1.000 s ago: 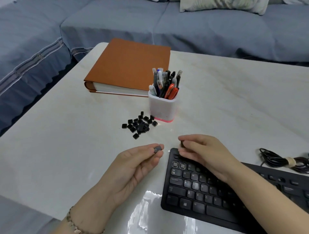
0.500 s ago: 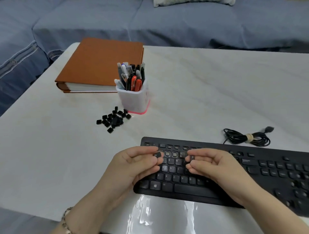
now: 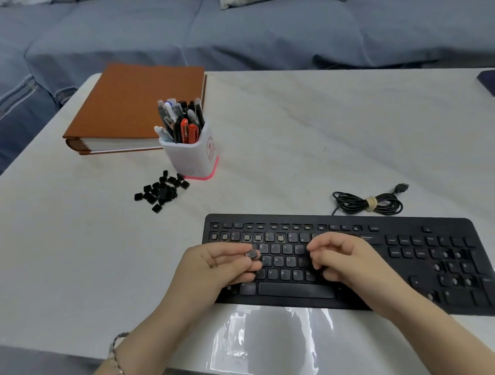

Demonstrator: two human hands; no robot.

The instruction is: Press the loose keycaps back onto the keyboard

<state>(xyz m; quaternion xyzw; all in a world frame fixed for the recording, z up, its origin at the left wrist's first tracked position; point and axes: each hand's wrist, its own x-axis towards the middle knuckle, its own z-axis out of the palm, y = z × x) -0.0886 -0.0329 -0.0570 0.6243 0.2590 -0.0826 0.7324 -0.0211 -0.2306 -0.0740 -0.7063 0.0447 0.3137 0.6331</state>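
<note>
Pens [image 3: 182, 125] are packed in a white square cup [image 3: 191, 160]. A black keycap [image 3: 252, 253] is pinched in the left hand [image 3: 214, 267]; the right hand [image 3: 345, 263] is curled, its hold undeterminable.

A living room at home, by the look of it; a long sofa [image 3: 267, 34] under a blue-grey cover runs behind the pale, marble-patterned table [image 3: 321, 133]; a cushion [image 3: 267, 2] lies at its back; a brown album [image 3: 134, 107], a pot of pens [image 3: 190, 152] and a black keyboard [image 3: 417, 270] lie about as household clutter.
</note>
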